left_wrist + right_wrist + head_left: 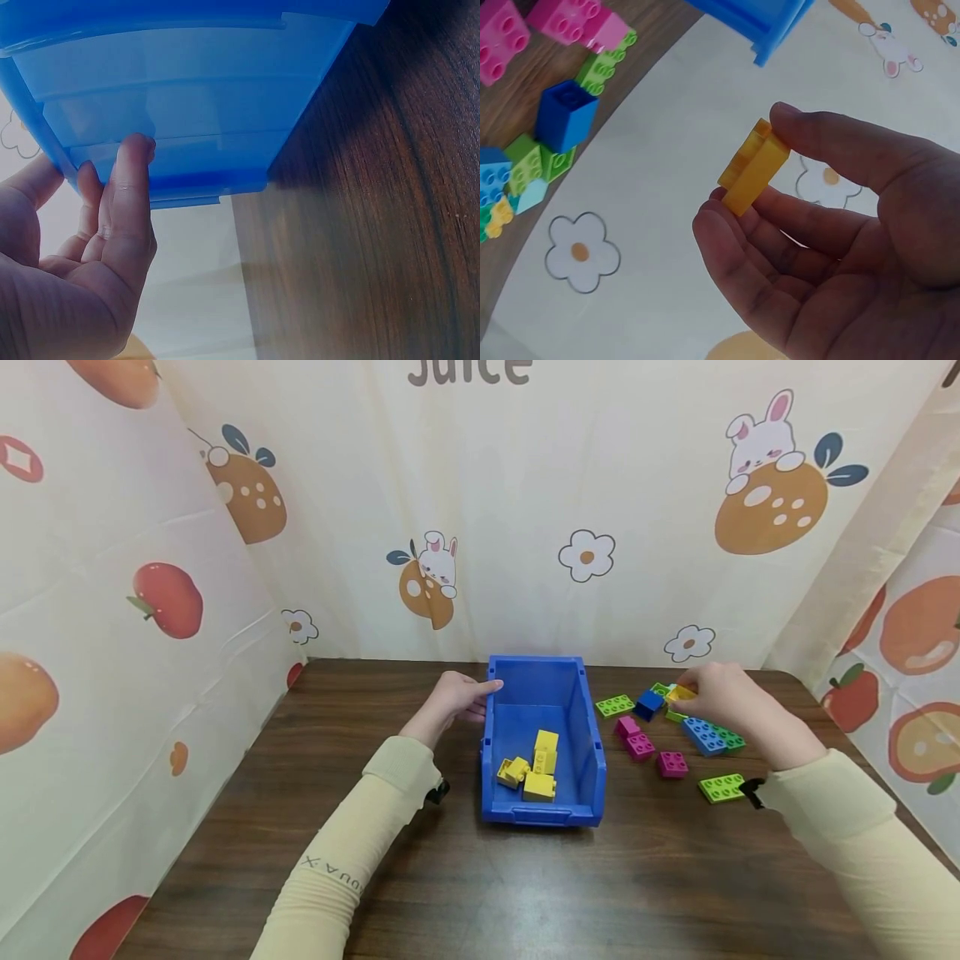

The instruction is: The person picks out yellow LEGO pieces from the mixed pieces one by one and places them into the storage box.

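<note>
A blue open-topped bin (531, 720) stands on the dark wooden table, with several yellow bricks (540, 787) lying toward its front. My left hand (457, 697) grips the bin's left wall near the back, thumb over the rim; in the left wrist view its fingers (131, 195) lie against the outside. To the right, above the loose bricks, my right hand (723, 697) pinches a yellow brick (754, 171) between thumb and fingertips. That brick is off the table and tilted in the right wrist view.
Right of the bin lie pink bricks (672, 765), a dark blue brick (648, 704), a light blue brick (703, 737) beside a green one (729, 739), and lime bricks (722, 788). A printed curtain (510, 585) hangs along the table's back edge.
</note>
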Available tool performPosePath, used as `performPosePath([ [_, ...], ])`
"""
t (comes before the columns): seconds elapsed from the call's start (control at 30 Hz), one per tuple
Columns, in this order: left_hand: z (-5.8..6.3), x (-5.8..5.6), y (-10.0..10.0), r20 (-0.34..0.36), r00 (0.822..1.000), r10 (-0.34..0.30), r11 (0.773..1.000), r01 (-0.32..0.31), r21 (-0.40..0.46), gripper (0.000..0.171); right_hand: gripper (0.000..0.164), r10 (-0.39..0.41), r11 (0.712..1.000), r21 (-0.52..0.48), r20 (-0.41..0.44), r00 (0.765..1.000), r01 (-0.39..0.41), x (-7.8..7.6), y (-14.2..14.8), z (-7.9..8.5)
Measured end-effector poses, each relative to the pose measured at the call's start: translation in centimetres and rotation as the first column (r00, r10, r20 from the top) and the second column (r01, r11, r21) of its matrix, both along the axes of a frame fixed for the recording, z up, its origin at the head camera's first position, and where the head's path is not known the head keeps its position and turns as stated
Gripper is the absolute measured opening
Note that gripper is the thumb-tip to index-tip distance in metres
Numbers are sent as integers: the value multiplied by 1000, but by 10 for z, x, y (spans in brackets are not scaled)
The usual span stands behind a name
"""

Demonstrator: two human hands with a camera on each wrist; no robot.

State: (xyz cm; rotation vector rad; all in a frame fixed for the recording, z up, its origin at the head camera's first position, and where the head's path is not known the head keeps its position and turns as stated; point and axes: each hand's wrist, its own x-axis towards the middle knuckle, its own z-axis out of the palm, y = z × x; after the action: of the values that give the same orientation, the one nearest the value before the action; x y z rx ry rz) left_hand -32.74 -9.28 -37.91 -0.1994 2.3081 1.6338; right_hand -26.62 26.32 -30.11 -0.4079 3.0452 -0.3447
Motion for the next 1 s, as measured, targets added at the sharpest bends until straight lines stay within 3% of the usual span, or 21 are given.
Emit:
performPosePath([
  [0.7,-1,-2,1,16,1000,9,1000,-9,0,44,34,74,996,-35,-77,994,-77,4,-57,17],
  [1.0,-2,-3,1,16,1000,9,1000,-9,1,44,31,94,993,-64,-44,995,-97,4,-89,21],
])
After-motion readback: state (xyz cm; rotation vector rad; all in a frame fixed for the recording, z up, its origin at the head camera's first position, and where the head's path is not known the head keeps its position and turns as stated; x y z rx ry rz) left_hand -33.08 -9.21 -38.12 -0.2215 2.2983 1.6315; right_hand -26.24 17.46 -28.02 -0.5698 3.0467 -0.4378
